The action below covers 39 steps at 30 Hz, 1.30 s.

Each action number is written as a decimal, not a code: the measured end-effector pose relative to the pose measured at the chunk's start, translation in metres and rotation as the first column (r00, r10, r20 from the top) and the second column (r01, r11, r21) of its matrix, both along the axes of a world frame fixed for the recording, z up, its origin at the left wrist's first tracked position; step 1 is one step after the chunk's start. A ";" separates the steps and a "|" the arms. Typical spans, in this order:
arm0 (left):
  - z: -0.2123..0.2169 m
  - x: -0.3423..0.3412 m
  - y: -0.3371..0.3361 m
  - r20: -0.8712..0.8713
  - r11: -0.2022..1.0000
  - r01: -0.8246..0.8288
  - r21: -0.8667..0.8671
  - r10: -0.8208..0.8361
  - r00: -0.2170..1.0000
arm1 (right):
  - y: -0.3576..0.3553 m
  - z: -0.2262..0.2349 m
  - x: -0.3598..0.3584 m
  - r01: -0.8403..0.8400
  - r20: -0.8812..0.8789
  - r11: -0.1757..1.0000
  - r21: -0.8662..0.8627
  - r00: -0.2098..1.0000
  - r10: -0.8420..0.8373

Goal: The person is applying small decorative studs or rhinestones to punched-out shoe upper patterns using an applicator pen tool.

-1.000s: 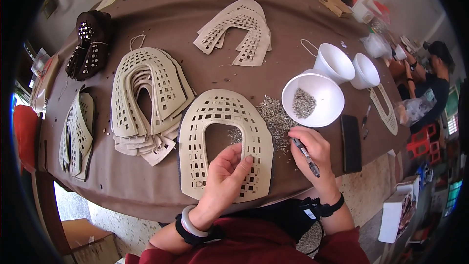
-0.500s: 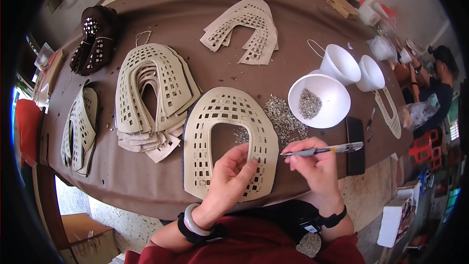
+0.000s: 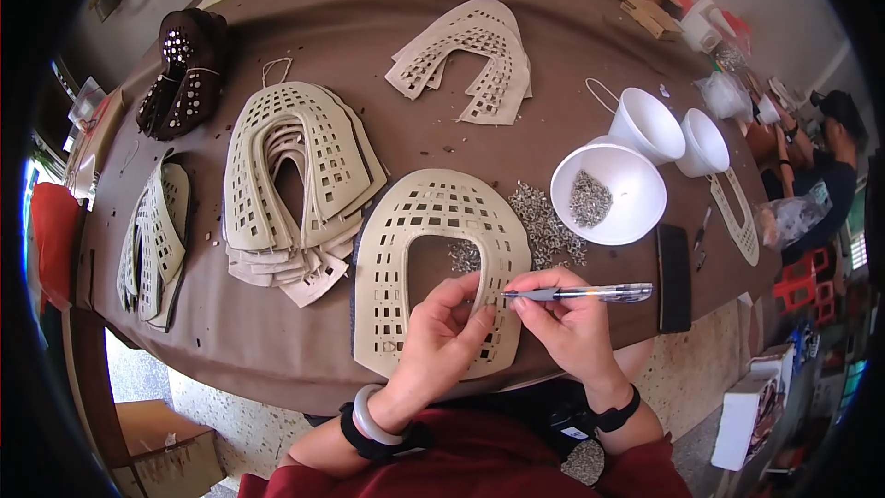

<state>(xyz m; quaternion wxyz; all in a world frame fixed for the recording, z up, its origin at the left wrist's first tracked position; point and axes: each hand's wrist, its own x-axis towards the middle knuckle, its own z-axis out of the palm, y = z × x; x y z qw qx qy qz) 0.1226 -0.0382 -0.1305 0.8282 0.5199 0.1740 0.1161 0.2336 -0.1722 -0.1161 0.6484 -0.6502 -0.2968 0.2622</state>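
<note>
A beige U-shaped leather-like piece (image 3: 442, 195), punched with rows of small rectangular holes, lies flat in front of me with a dark layer showing at its left edge. My left hand (image 3: 439, 337) grips the inner edge of its right arm between thumb and fingers. In my right hand (image 3: 570, 327) is a clear-barrelled pen (image 3: 590, 293) with a grey grip, held level. Its tip points left and is at the piece's right arm, close to my left thumb; whether it touches is unclear. Small silvery metal bits (image 3: 546, 226) lie heaped just beyond the piece.
A tilted white cup (image 3: 645, 184) holds more metal bits, with two white cups (image 3: 653, 124) behind it. Stacked beige pieces (image 3: 323, 175) lie left, others (image 3: 502, 65) at the back. A black case (image 3: 674, 277) sits right. Another person (image 3: 830, 175) sits far right.
My right hand has moved left, bringing the pen tip from beside the piece onto its right arm. My left hand keeps its grip. The whole view has shifted slightly.
</note>
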 end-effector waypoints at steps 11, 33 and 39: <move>-0.010 0.001 -0.001 0.061 0.999 -0.020 -0.029 0.022 0.998 | 0.002 0.007 -0.001 0.049 0.313 0.997 -0.063 0.949 -0.027; 0.012 -0.011 0.019 0.016 0.996 -0.070 0.062 0.070 0.997 | -0.042 0.000 0.009 0.284 0.420 0.959 -0.020 0.873 -0.249; 0.004 -0.007 0.014 0.002 0.996 -0.089 -0.026 0.089 0.996 | -0.053 -0.016 0.046 0.455 0.432 0.886 -0.087 0.819 -0.378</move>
